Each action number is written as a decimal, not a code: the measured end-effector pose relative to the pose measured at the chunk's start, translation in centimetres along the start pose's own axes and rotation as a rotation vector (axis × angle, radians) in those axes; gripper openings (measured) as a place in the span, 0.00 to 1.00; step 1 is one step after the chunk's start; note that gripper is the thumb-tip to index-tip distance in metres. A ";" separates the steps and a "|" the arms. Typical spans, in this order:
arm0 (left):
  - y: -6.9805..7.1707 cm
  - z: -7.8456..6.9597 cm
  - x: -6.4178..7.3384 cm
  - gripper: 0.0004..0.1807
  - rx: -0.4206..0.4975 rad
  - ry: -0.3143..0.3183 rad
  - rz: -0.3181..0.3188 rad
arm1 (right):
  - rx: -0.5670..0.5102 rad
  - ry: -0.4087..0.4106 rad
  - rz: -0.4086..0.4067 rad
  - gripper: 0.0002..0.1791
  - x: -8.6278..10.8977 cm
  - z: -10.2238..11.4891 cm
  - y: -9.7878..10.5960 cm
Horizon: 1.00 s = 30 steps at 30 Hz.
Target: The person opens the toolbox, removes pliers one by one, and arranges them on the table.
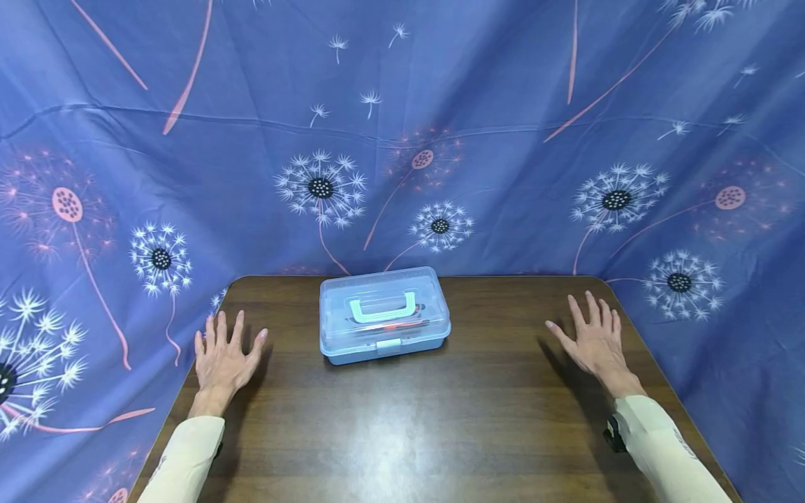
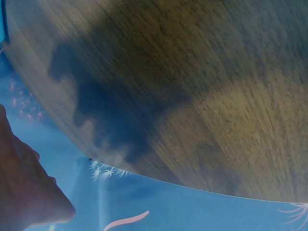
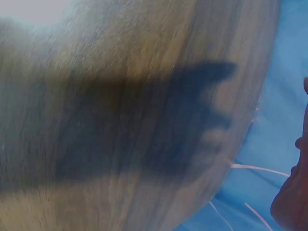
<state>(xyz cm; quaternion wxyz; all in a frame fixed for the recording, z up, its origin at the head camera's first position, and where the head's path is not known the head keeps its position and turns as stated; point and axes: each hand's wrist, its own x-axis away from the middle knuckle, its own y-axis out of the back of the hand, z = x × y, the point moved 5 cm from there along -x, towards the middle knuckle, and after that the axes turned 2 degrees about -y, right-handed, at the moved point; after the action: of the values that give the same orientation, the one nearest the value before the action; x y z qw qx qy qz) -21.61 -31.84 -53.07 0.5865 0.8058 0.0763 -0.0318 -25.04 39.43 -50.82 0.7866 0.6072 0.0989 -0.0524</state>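
Observation:
A light blue plastic case with a clear lid and a carrying handle stands near the far edge of the table. Its lid is down, with the front latch over the rim. Through the lid some thin items show, one of them orange-red; their kind cannot be made out. To the left of the case, my left hand hovers over the table with fingers spread, holding nothing. On the other side my right hand is likewise spread above the wood, apart from the case. Each wrist view catches only part of its hand.
The brown wooden table has rounded far corners and a bright glare near its front. A blue cloth with dandelion prints hangs behind it and along both sides. Both hands cast shadows on the wood.

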 end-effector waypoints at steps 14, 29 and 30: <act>1.0 -1.6 -0.6 0.39 0.059 0.096 -0.174 | -0.288 -0.039 -0.122 0.31 -0.8 1.9 -0.4; 0.8 -4.8 -1.6 0.40 0.278 0.213 -0.139 | -0.603 -0.187 -0.038 0.28 -2.4 5.9 -1.3; 0.8 -5.0 -1.7 0.40 0.293 0.218 -0.134 | -0.627 -0.202 -0.029 0.28 -2.5 6.2 -1.4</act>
<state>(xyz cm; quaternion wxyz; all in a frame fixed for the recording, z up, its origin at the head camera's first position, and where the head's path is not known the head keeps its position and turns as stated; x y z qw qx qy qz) -23.33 -27.50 -50.53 0.4477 0.8743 0.1873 0.0060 -27.17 33.03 -50.12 0.9403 0.3256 0.0405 -0.0905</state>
